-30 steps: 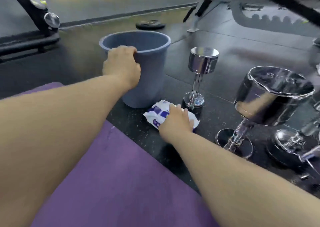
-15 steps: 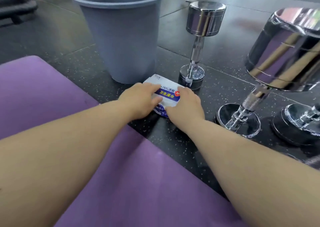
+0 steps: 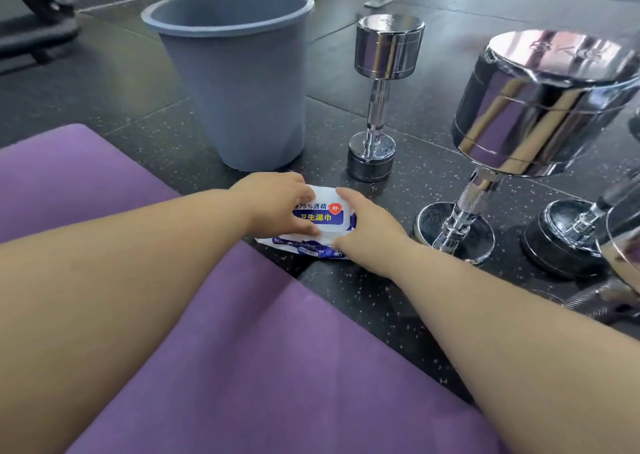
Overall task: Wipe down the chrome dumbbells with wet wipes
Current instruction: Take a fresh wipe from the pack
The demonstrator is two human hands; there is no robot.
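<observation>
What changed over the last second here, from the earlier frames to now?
The left hand let go of the bin rim and came down onto the wet wipes pack, joining the right hand already there. Both now grip it, and it has shifted toward the purple mat. The bin and the upright chrome dumbbells stayed put.

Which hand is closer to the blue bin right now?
Left. The left hand holds the wipes pack just in front of the bin; the right hand grips the pack's other end, farther off.
</observation>
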